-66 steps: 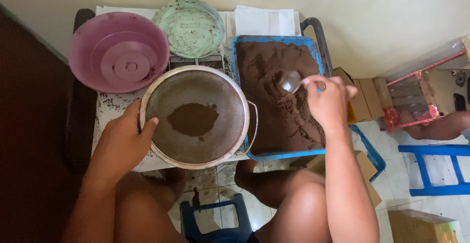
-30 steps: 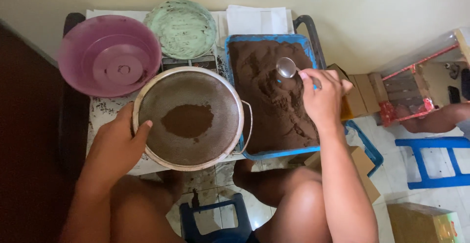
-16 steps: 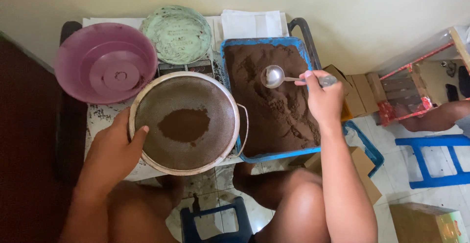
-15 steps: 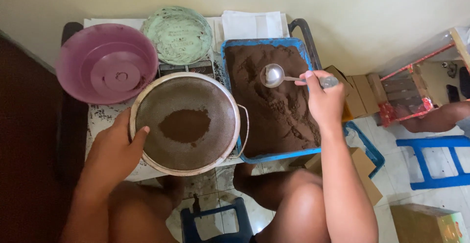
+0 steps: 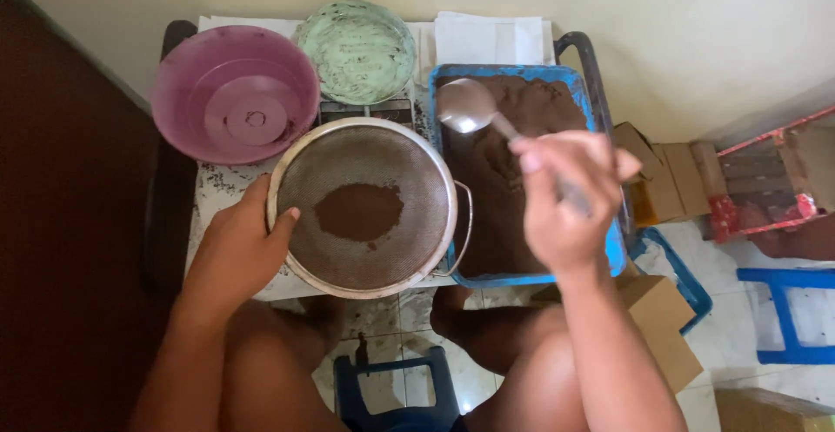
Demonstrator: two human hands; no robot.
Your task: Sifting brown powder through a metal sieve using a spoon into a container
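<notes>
On low table against wall | blue tray of brown powder at right, round sieve (small brown heap at centre) touching its left edge | left hand wrapped around sieve rim | right hand pinching metal spoon, bowl empty above tray | best kept level, unloaded over mesh centre, rim held steady.

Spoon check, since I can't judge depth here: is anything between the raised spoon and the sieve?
Nothing visible. The spoon, in the right hand, hangs over the blue tray, beside the sieve that the left hand grips.
</notes>
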